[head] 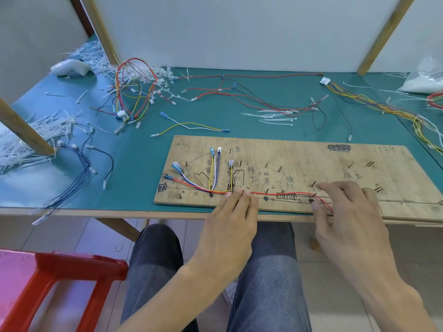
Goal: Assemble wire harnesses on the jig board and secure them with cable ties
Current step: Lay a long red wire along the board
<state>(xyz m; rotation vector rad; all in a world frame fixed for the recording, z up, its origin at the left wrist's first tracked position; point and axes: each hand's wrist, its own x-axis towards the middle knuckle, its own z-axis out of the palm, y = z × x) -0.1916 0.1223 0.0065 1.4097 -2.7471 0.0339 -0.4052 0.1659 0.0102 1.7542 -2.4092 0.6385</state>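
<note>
A wooden jig board (311, 161) with black pegs and pen marks lies on the green table. Yellow, white, blue and red wires (213, 176) with blue and white connectors run over its left part. One red wire (282, 194) stretches along the board's front edge. My left hand (231, 219) presses the wire bundle against the board with straight fingertips near the middle. My right hand (347, 216) holds the red wire's right end between curled fingers at the board's front edge.
Loose harnesses (134, 92) and red and black wires (251, 97) lie at the back of the table. White cable ties (275, 117) sit behind the board, with piles of ties (36, 137) at left. A red plastic stool (60, 283) stands at lower left.
</note>
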